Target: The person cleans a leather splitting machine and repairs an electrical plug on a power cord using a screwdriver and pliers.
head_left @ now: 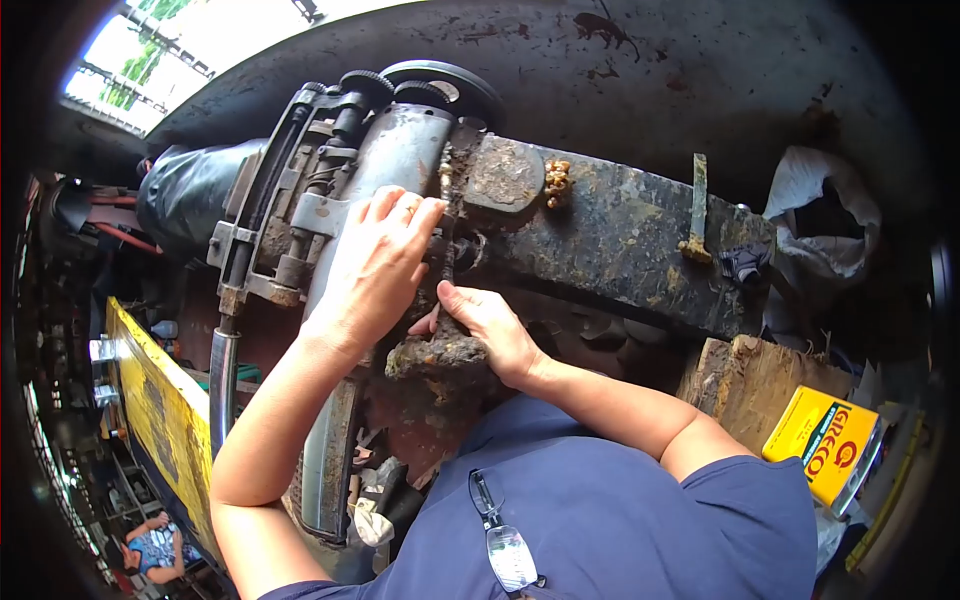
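My left hand (pixel 385 235) lies over the grey metal arm of a machine (pixel 408 145), with its outstretched fingertips at a narrow, crusted strip (pixel 447 250). Lower down, my right hand (pixel 492 330) is closed, its thumb against the lower end of that strip. A fingertip shows on the other side of it; exactly what the grip holds is partly hidden. Just below the right hand is a lumpy, residue-caked block (pixel 435 357). Gears and a black wheel (pixel 455 85) sit at the machine's far end.
A dark, stained bench (pixel 620 235) extends right, carrying a flat brush-like tool (pixel 699 205) and a brown lump (pixel 557 184). Beyond are a white sack (pixel 820 215), wooden block (pixel 745 390) and yellow adhesive can (pixel 822 445). At left stand a yellow panel (pixel 160 400) and a seated person (pixel 155 548).
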Demonstrator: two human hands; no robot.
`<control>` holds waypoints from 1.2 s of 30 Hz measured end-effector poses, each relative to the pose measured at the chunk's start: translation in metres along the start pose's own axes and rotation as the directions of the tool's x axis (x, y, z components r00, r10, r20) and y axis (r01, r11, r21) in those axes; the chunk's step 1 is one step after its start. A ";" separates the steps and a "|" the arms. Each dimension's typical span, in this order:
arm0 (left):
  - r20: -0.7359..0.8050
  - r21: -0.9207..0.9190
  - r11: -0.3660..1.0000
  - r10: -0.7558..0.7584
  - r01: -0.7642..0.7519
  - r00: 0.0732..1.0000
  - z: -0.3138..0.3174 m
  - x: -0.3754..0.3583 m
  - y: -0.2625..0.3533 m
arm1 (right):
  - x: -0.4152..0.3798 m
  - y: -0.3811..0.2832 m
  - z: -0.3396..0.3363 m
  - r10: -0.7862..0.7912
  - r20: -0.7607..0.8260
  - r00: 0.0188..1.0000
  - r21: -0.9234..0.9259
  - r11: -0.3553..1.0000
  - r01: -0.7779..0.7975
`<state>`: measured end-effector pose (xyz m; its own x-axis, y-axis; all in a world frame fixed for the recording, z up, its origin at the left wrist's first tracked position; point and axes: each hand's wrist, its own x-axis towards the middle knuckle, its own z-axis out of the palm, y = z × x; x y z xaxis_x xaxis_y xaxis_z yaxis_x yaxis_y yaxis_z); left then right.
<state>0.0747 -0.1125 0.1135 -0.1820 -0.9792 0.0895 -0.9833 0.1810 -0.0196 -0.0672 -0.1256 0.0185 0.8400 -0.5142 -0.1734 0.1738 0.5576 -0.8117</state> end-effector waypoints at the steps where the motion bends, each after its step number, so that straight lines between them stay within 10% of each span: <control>1: -0.020 0.008 1.000 0.022 -0.022 1.000 -0.001 0.003 0.000 | 0.000 0.001 -0.002 0.009 -0.001 1.000 0.006 1.000 -0.009; 14: -0.060 -0.168 0.986 -0.007 -0.003 0.998 -0.033 0.023 -0.010 | -0.051 -0.060 -0.119 -0.283 -0.163 0.945 -0.260 0.936 0.235; 23: -0.072 -0.187 0.977 -0.121 0.106 0.990 -0.033 0.028 0.005 | -0.006 -0.056 -0.296 -0.193 -0.383 0.903 -0.691 0.709 -0.141; 32: 0.052 -0.097 0.987 -0.124 0.128 0.991 -0.018 0.038 0.016 | -0.025 -0.104 -0.323 0.034 -0.505 0.862 -0.562 0.745 -0.358; 36: 0.168 -0.068 0.989 -0.117 0.130 0.979 -0.012 0.043 0.016 | -0.013 -0.120 -0.272 -0.692 -0.224 0.686 -0.974 0.152 -0.165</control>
<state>0.0516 -0.1508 0.1291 -0.0626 -0.9950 -0.0777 -0.9965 0.0579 0.0605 -0.2387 -0.3629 -0.0331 0.3404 -0.8849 0.3179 -0.6133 -0.4652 -0.6383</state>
